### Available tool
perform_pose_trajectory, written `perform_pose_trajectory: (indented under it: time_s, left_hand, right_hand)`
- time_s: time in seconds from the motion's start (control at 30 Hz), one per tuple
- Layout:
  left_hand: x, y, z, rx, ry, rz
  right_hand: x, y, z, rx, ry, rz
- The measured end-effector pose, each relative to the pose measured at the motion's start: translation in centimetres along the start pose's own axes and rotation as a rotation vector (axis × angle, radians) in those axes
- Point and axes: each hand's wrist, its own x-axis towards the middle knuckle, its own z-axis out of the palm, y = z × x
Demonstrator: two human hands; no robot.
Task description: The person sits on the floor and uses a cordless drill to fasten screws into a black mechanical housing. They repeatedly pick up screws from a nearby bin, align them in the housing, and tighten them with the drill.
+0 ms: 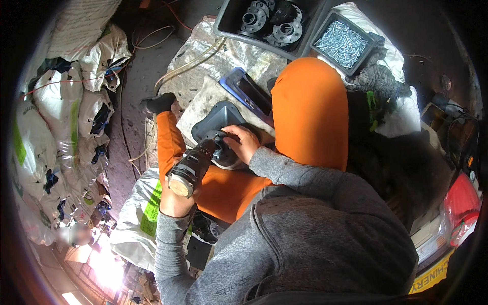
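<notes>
My left hand (175,202) is wrapped round the handle of a black cordless drill (189,170), whose round tan rear end faces up toward me. Its chuck reaches to a black round fitting (219,144) on a dark grey part with a square, rounded-corner base (223,113). At the fitting's right side, my right hand (245,142) closes with bent fingers round its edge; whether a screw is between the fingertips is hidden. The grey part rests between my orange-trousered legs (310,112). Just beyond it lies a blue and black plastic frame (246,91).
A dark crate (231,30) at the far side holds several black flanged discs (286,31). Right of it, a grey tray (315,47) is full of silver screws (343,44). White sacks (56,101) pile up at left. A hose (175,71) crosses the sheeting; a red bag (461,206) lies at right.
</notes>
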Motion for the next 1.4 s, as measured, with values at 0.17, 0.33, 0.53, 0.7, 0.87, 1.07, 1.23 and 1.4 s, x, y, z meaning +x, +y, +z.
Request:
perform_pose_trajectory:
  time_s: [0.17, 0.33, 0.53, 0.7, 0.87, 1.07, 1.23, 1.4]
  left_hand:
    - [0.6, -1.3, 0.0, 0.068, 0.005, 0.080]
    - [0.1, 0.1, 0.9, 0.012, 0.075, 0.019]
    - [-4.5, 2.9, 1.9, -0.101, 0.197, 0.098]
    - [-10.6, 1.5, 6.7, 0.247, 0.193, 0.414]
    - [-18.5, -3.6, 16.1, -0.180, 0.025, -0.099]
    - [-21.4, -7.8, 15.7, -1.149, 0.746, -0.037]
    - [-24.6, -11.0, 13.9, -1.307, 1.374, -0.068]
    - [-37.0, -20.3, 17.8, -1.357, 1.295, -0.371]
  right_hand:
    - [0.1, 0.2, -0.3, -0.019, -0.023, -0.070]
    - [0.2, 0.4, -0.2, -0.059, -0.021, -0.097]
    - [1.2, 2.3, 0.9, 0.049, -0.090, 0.032]
    - [2.4, 3.3, 0.9, 0.042, -0.096, 0.119]
    - [-0.5, -1.5, -2.3, 0.327, -0.200, 0.105]
    - [-7.6, -10.1, 2.2, 0.366, -0.745, 0.100]
    - [-11.2, -9.8, 9.3, 0.194, -1.007, -0.019]
    - [-7.9, -3.4, 9.5, -0.063, -0.937, 0.112]
